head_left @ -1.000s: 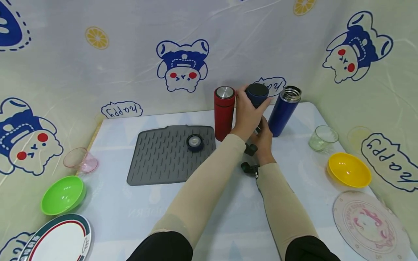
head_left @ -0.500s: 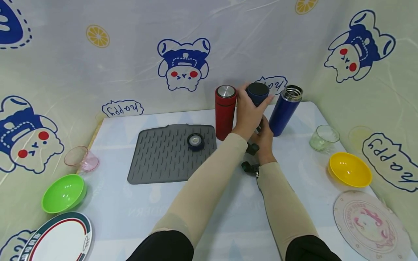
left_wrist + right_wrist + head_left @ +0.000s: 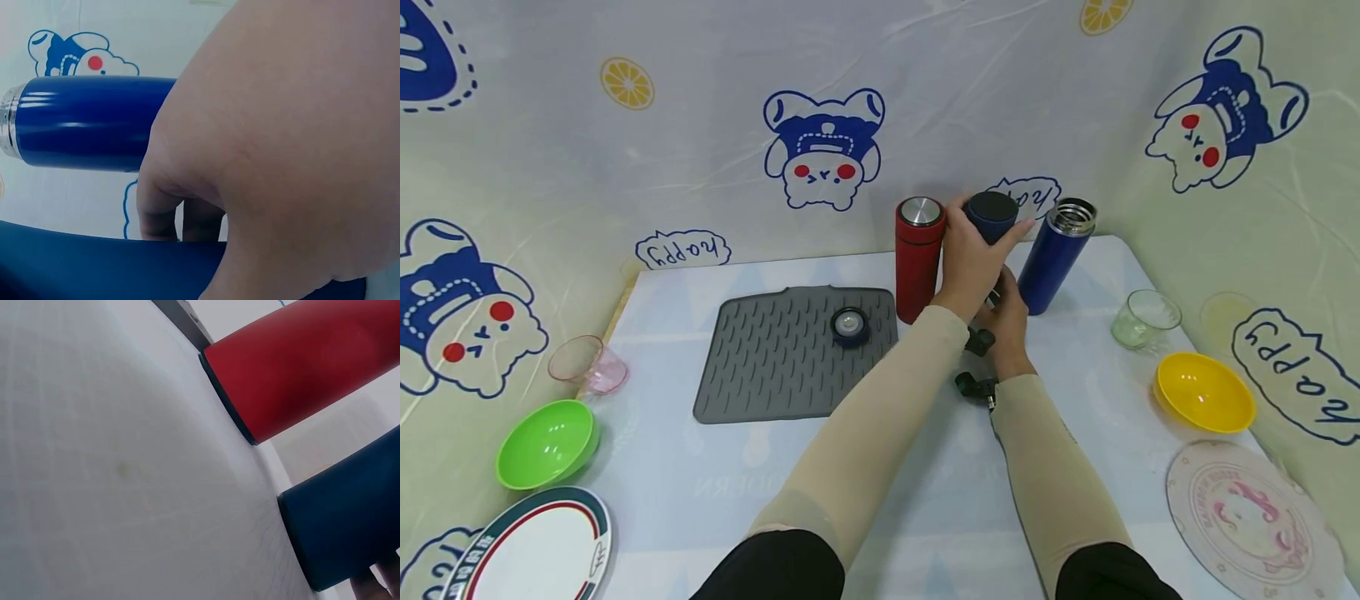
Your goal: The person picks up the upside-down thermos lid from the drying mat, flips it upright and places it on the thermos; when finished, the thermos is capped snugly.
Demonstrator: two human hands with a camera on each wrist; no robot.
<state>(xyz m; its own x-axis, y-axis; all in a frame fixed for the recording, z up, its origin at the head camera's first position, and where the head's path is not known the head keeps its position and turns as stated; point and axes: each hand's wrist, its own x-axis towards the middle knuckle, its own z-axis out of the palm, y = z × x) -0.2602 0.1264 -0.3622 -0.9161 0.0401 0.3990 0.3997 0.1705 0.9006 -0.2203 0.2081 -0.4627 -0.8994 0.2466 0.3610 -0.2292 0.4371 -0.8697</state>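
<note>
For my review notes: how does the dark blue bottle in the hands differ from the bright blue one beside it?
The dark blue bottle has a flat dark top; the bright blue bottle shows an open, bare metal mouth. The hands grip the dark blue bottle, while the bright blue bottle stands unheld. Both are blue and cylindrical.

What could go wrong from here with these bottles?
1. The left hand grips the dark blue bottle right beside the upright red bottle; a sideways slip might knock the red one over.
2. The uncapped blue bottle stands close to the right hand; a bump could tip it and spill anything inside, though its contents can't be seen.
</note>
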